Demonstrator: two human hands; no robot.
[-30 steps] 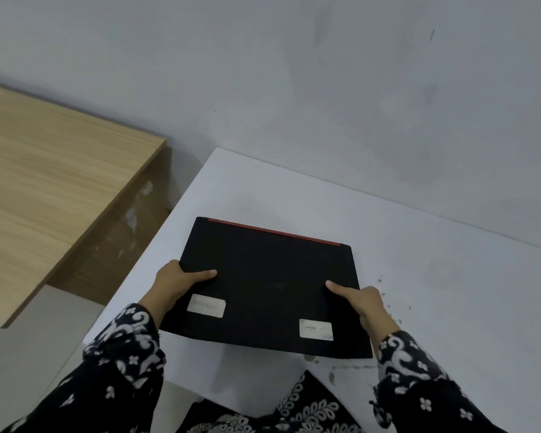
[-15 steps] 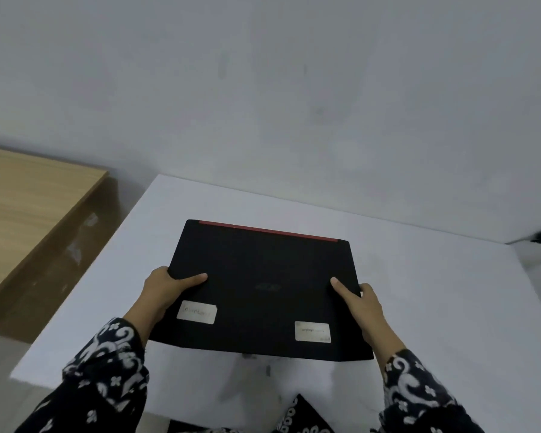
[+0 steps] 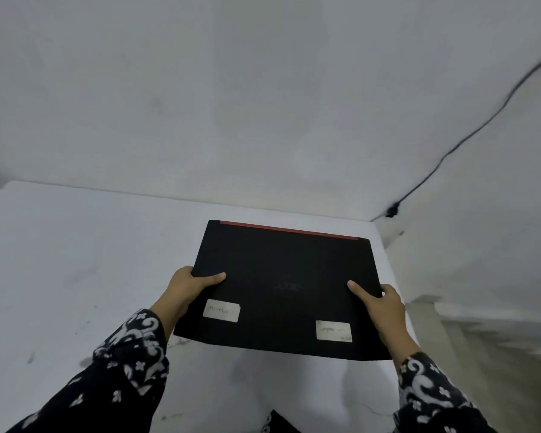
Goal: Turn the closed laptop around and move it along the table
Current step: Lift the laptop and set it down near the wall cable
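laptop (image 3: 281,289), gripped by left hand (image 3: 188,289) and right hand (image 3: 383,307), sits near table (image 3: 75,260) edge; could slip off.

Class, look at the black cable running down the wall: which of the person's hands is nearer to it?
Right. The right hand grips the laptop's right edge, on the side where the cable hangs; the left hand holds the opposite edge, farther away.
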